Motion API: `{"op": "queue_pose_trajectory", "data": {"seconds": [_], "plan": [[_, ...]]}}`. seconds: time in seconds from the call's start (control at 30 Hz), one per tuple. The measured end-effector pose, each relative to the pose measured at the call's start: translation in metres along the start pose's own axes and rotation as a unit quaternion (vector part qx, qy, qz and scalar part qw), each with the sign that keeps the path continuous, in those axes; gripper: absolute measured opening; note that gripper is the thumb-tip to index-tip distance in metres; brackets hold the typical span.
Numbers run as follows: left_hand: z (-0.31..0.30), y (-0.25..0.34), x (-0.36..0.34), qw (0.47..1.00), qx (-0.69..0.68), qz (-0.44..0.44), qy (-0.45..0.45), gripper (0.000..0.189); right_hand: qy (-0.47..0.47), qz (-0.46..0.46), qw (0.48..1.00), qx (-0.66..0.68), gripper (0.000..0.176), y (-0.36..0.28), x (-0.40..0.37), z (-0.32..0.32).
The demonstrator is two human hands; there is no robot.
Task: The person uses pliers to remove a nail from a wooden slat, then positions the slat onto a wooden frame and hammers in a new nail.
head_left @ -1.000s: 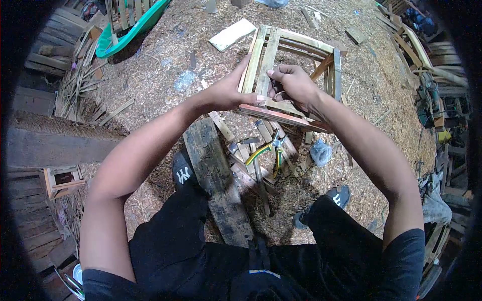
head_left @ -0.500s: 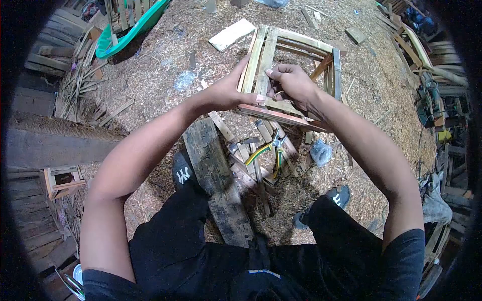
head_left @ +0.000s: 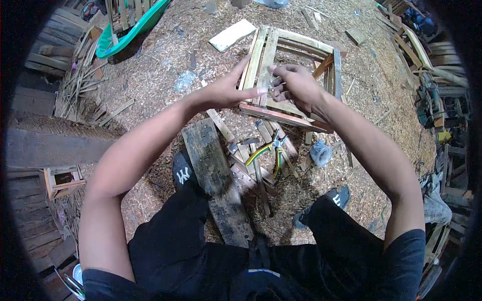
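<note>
A slatted wooden frame [head_left: 268,57], box-like and open inside, stands tilted before me over the chip-covered ground. My left hand [head_left: 233,89] holds its left side, fingers along the outer slat and thumb reaching across the front. Over the frame's near part, my right hand [head_left: 301,89] is closed, its fingertips curled beside the left thumb; anything small between them is too hidden to make out. Below lie pliers [head_left: 275,146] with green-yellow handles and a hammer [head_left: 258,175], among short wood pieces [head_left: 221,125].
A thick, weathered plank [head_left: 213,175] lies between my feet. Crumpled clear plastic [head_left: 320,153] rests right of the pliers. Beyond the frame is a pale board [head_left: 232,35]; a green curved tub [head_left: 108,45] holds slats. A small wooden frame [head_left: 64,181] stands at left, and piled timber lines both sides.
My left thumb has lifted slightly up the slat. The right hand has shifted a little to the right, its fingers loosened off the slat. The frame has barely moved.
</note>
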State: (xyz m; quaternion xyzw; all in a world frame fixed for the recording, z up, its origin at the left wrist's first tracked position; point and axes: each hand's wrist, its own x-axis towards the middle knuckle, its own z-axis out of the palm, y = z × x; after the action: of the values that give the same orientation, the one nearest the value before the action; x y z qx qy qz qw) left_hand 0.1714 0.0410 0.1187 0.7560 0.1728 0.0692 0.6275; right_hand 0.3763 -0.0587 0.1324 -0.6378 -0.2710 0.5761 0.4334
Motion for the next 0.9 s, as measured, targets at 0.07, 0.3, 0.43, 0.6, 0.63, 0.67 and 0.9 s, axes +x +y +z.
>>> {"op": "queue_pose_trajectory", "data": {"seconds": [0.07, 0.3, 0.43, 0.6, 0.63, 0.67, 0.9], "plan": [[-0.001, 0.005, -0.003, 0.996, 0.077, -0.013, 0.036, 0.107, 0.056, -0.069, 0.994, -0.065, 0.038, -0.004, -0.006, -0.004], [-0.025, -0.021, -0.045, 0.969, 0.206, -0.124, 0.054, 0.1, -0.113, -0.209, 0.933, -0.27, 0.035, 0.003, -0.079, -0.001], [-0.019, -0.016, -0.09, 0.932, 0.317, -0.173, 0.03, 0.089, -0.2, -0.233, 0.883, -0.355, 0.031, 0.021, -0.107, -0.002], [-0.027, -0.056, -0.127, 0.907, 0.412, -0.072, -0.044, 0.07, -0.235, -0.214, 0.838, -0.443, 0.032, 0.051, -0.119, -0.024], [-0.026, -0.053, -0.133, 0.901, 0.42, -0.086, -0.073, 0.064, -0.227, -0.217, 0.824, -0.472, 0.032, 0.058, -0.122, -0.03], [-0.025, -0.053, -0.134, 0.9, 0.42, -0.09, -0.072, 0.064, -0.221, -0.222, 0.808, -0.499, 0.032, 0.062, -0.123, -0.034], [-0.03, -0.068, -0.133, 0.901, 0.423, -0.074, -0.059, 0.041, -0.177, -0.168, 0.824, -0.511, 0.027, 0.084, -0.123, -0.061]]}}
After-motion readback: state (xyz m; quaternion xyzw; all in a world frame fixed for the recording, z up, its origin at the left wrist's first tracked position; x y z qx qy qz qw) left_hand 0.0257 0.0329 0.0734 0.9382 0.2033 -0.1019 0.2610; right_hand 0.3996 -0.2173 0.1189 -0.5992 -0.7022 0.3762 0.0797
